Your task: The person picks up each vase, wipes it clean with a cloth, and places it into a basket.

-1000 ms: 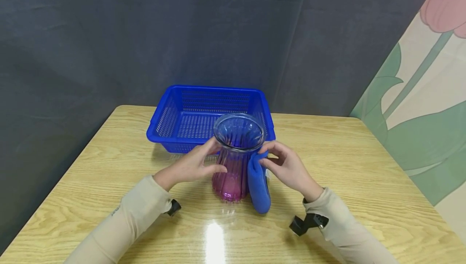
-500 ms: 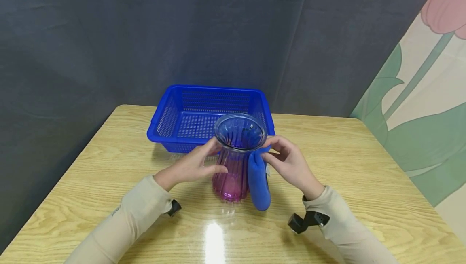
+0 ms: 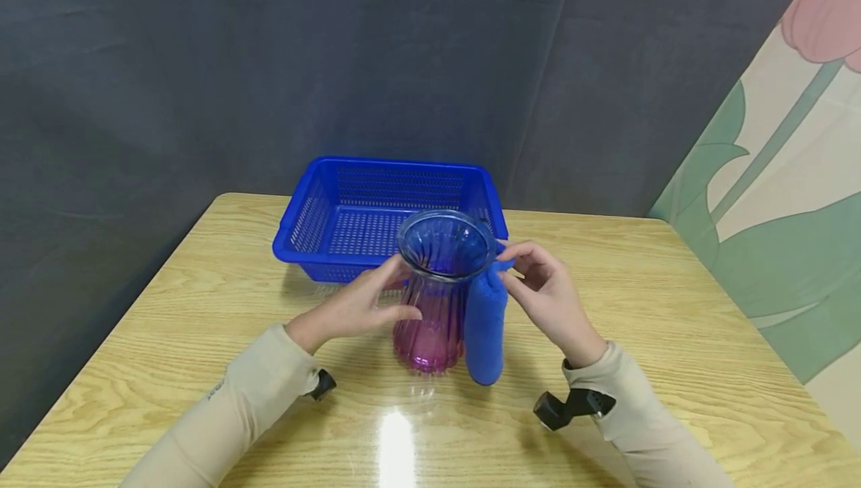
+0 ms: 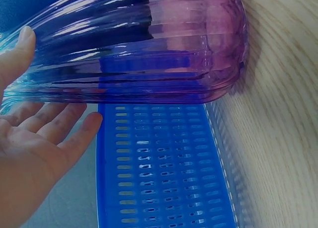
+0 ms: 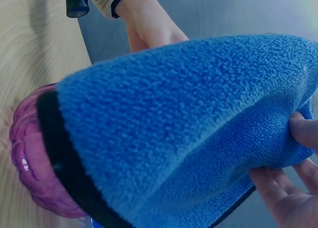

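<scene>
A ribbed glass vase (image 3: 430, 331), blue at the flared rim and pink at the base, stands upright on the table. My left hand (image 3: 356, 305) holds its left side, thumb in front and fingers behind, as the vase (image 4: 149, 54) in the left wrist view also shows. On the other side, my right hand (image 3: 548, 301) pinches the top of a blue fleecy cloth (image 3: 486, 331) between thumb and fingers. The cloth hangs folded beside the vase, just under the rim. Dark edging runs along the cloth (image 5: 164, 99) in the right wrist view, where it hides most of the vase.
A blue plastic basket (image 3: 403, 164) with slotted walls sits behind the vase, which overlaps its front right part. The wood-grain table (image 3: 605, 264) ends at a dark curtain (image 3: 377, 62). A tulip-patterned panel (image 3: 794, 196) borders the right side.
My right hand has shifted slightly right and up, drawing the cloth's top along with it. The cloth has turned so that its broad face shows. My left hand and the vase hardly moved.
</scene>
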`<state>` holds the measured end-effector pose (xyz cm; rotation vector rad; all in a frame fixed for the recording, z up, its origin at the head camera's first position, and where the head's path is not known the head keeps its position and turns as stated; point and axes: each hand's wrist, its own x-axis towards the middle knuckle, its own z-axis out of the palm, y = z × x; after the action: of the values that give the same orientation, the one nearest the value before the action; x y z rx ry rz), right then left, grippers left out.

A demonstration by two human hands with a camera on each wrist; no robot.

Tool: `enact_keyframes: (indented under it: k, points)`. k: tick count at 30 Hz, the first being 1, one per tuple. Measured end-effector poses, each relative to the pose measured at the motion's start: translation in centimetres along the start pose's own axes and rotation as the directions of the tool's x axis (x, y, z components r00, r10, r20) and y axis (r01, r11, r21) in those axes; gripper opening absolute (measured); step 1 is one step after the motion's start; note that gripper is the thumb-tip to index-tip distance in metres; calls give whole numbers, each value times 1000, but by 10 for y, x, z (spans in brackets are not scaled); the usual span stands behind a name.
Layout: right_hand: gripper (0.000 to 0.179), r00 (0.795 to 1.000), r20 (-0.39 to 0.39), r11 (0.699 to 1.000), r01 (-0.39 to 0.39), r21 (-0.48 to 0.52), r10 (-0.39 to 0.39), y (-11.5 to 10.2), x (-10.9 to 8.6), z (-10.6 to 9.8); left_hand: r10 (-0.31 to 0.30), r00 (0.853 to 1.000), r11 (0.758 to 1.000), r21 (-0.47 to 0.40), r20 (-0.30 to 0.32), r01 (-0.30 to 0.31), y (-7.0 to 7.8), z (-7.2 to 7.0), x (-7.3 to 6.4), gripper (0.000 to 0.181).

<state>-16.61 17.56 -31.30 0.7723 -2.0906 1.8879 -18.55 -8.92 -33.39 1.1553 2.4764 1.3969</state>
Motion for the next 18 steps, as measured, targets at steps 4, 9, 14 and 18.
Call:
enact_keyframes:
  k: [4, 9, 14, 18]
  points:
    - [37, 1000, -6, 1000, 18, 1, -18, 2, 0, 0, -6, 1000, 1000, 20, -8, 6, 1, 0, 0, 78]
    - [38, 1000, 0, 1000, 22, -9, -22, 4, -1, 0, 1, 1000, 1000, 30, -8, -1, 1, 0, 0, 78]
    - [37, 1000, 15, 1000, 20, 10, -21, 3, -1, 2, -1, 1000, 999, 37, -3, 1, 1, 0, 0, 79]
    - [37, 999, 26, 1000, 19, 16, -19, 4, -1, 3, 8, 1000, 1000, 27, -3, -8, 1, 0, 0, 79]
